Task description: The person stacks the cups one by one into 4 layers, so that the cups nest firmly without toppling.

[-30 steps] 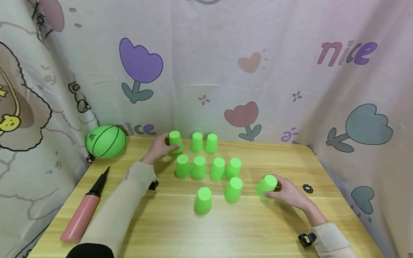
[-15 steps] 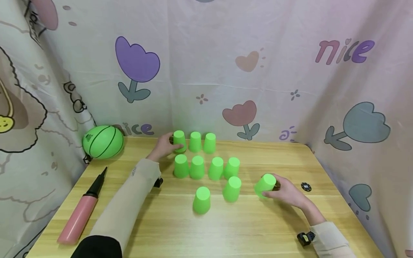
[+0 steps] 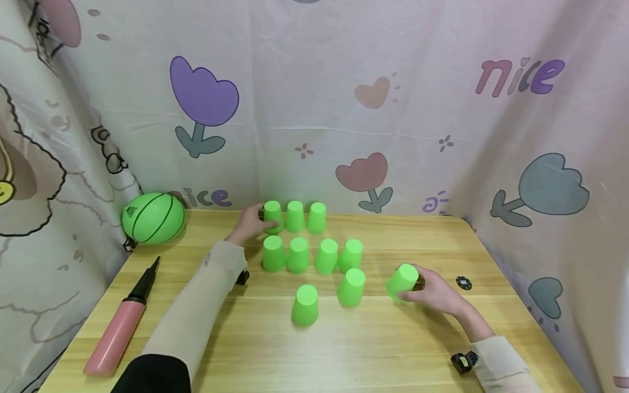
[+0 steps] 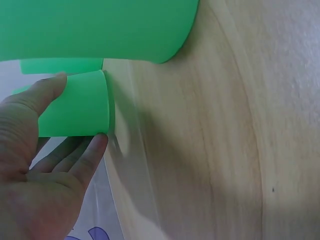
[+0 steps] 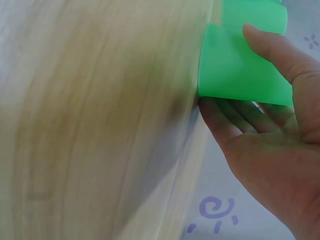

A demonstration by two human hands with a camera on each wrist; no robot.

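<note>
My left hand (image 3: 247, 224) grips a green plastic cup (image 3: 272, 218), upside down at the left end of the back row. Thumb and fingers hold that cup (image 4: 75, 107) from opposite sides in the left wrist view, its rim at the table. To the right, my right hand (image 3: 437, 292) holds another upturned green cup (image 3: 402, 281), which leans slightly in the head view. The right wrist view has the thumb on this cup's (image 5: 240, 65) near side and the fingers on the other. Two more cups, one of them here (image 3: 295, 216), stand beside the left-held cup.
Several upturned green cups (image 3: 298, 255) form a middle row. Two others, including the frontmost cup (image 3: 305, 305), stand nearer. A green ball (image 3: 153, 218) and a pink pump (image 3: 115, 333) with a black nozzle lie left. A black disc (image 3: 463, 283) lies right, and a curtain (image 3: 295, 109) hangs behind the table.
My left hand has shifted right with its cup, closing the gap to the back-row cups. The right hand and its cup stay almost where they were. The head view has turned slightly.
</note>
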